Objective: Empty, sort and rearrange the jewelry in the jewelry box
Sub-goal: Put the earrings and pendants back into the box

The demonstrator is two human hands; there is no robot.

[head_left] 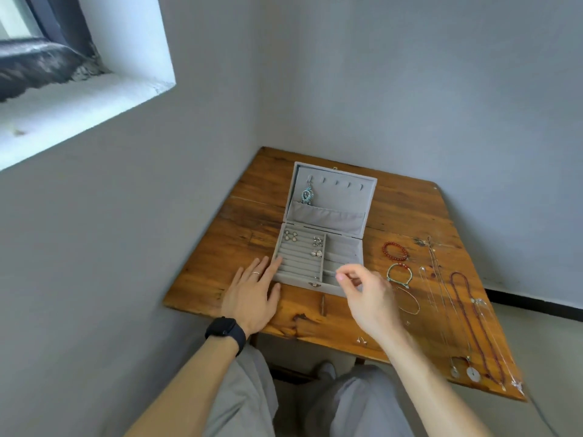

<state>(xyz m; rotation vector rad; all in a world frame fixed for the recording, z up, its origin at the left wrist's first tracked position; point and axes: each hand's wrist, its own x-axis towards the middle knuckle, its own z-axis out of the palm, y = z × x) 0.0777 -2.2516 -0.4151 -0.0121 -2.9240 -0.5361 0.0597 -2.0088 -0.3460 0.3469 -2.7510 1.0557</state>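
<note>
left hand (252,294) flat, fingers straight against jewelry box (342,247) | right hand (369,298) fingertips pinched, contents unclear

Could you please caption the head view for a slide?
Left hand rests against the open jewelry box, right hand hovers above; bracelets and necklaces lie alongside.

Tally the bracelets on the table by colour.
Red bracelet: 1
Teal bracelet: 1
Pale thin bracelet: 1
Total: 3
</note>
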